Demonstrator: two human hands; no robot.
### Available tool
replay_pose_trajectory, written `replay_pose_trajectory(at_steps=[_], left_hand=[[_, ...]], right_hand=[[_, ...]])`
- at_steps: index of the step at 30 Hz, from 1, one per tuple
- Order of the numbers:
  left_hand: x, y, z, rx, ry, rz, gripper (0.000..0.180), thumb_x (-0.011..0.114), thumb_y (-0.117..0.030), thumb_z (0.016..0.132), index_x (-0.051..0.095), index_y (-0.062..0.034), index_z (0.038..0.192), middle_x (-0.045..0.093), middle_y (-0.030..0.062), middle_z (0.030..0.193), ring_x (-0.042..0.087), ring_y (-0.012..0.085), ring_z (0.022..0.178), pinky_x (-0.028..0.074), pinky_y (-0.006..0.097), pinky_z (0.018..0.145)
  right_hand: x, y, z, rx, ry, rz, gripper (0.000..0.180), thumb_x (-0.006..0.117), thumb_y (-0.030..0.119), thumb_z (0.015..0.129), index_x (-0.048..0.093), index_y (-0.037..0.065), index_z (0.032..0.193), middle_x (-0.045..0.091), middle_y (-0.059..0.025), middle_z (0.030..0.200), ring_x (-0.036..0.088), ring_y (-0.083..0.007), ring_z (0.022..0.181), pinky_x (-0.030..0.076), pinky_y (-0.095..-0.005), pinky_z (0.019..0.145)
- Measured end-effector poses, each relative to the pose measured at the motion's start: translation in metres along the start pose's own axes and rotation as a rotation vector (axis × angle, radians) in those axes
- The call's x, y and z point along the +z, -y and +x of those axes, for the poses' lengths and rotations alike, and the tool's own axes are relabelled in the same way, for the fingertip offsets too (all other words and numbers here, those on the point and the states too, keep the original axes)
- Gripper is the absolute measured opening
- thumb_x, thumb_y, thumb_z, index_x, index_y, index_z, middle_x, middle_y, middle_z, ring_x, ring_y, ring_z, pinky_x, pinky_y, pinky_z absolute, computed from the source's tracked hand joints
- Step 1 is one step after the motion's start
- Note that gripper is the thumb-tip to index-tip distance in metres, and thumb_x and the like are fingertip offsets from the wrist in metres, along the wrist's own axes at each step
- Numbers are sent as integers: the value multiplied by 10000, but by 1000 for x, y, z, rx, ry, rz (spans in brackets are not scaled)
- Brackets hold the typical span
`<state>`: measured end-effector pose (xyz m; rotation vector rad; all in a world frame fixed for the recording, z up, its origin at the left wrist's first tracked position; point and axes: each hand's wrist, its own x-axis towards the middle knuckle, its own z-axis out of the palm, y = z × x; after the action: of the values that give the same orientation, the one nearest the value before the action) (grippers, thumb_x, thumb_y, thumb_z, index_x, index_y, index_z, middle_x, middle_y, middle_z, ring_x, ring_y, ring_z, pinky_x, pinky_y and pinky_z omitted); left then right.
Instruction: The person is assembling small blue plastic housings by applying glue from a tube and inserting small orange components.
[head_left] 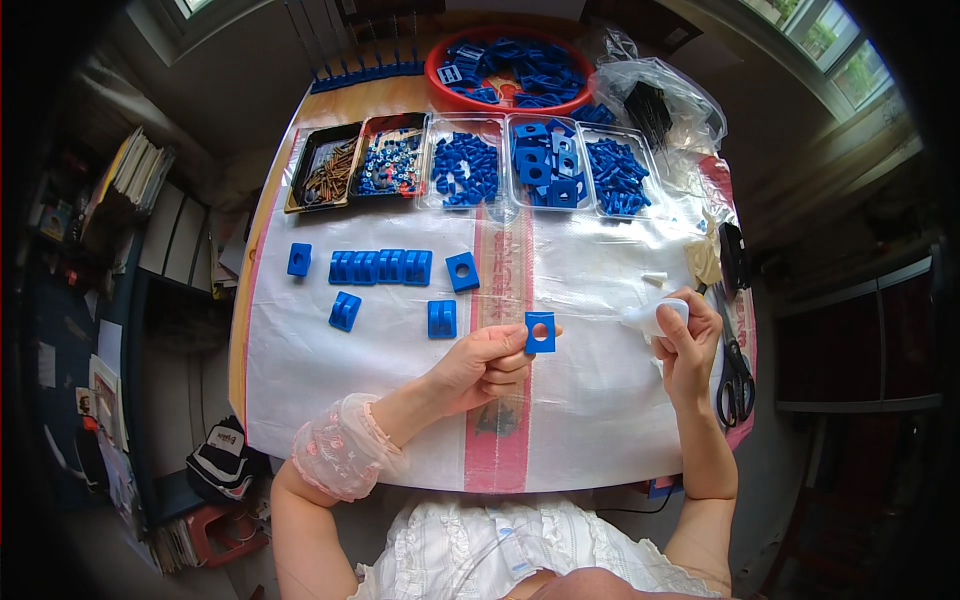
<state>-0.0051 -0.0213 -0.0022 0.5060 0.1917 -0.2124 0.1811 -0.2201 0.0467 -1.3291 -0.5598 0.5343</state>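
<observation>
Between thumb and fingers, my left hand (492, 362) grips a blue square plate (541, 341) with a round hole, raised over the table's middle. My right hand (688, 335) is closed round a white squeeze bottle (655, 317), its narrow end pointing left toward the plate but apart from it. A small white cap (655, 278) lies just beyond the bottle. Ahead and to the left lie a row of blue ridged blocks (380, 267), two single ridged blocks (442, 319) (345, 311) and two more holed blue pieces (463, 271) (299, 259).
Trays of brass screws (335, 172), small nuts (393, 160) and blue parts (466, 165) line the far side. Behind them stands a red basin (510, 105) of blue pieces. Black scissors (736, 385) lie at the right edge, near a clear plastic bag (670, 95). White cloth (350, 400) covers the table.
</observation>
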Motion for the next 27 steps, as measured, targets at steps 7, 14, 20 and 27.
replay_pose_trajectory(at_steps=[7, 14, 20, 27], left_hand=[[1, 0, 0, -1, -6, -16, 414, 390, -260, 1057, 410, 24, 1357, 296, -96, 585, 297, 2, 484, 263, 156, 420], [1, 0, 0, -5, -22, -13, 396, 396, -219, 1044, 410, 14, 1364, 303, -98, 582, 302, 1, 479, 261, 153, 414], [3, 0, -1, 1, -32, 2, 402, 393, -210, 1042, 408, 17, 1374, 305, -98, 581, 310, 0, 481, 270, 149, 417], [3, -1, -1, -7, -13, -15, 403, 392, -210, 1042, 408, 15, 1376, 307, -98, 581, 316, -1, 484, 270, 150, 415]], right_hand=[[1, -1, 0, -3, -7, -1, 170, 687, 135, 890, 583, 34, 801, 489, 46, 598, 315, 7, 431, 189, -199, 394], [2, 0, 0, 0, -5, 5, 168, 686, 135, 890, 583, 35, 802, 494, 43, 599, 315, 7, 435, 184, -203, 398], [1, -1, 0, 3, -7, -6, 169, 681, 131, 892, 578, 36, 797, 491, 44, 599, 316, 6, 437, 187, -203, 399], [2, 0, 0, -1, -3, -13, 171, 677, 125, 893, 573, 36, 790, 489, 46, 599, 320, 6, 438, 193, -201, 399]])
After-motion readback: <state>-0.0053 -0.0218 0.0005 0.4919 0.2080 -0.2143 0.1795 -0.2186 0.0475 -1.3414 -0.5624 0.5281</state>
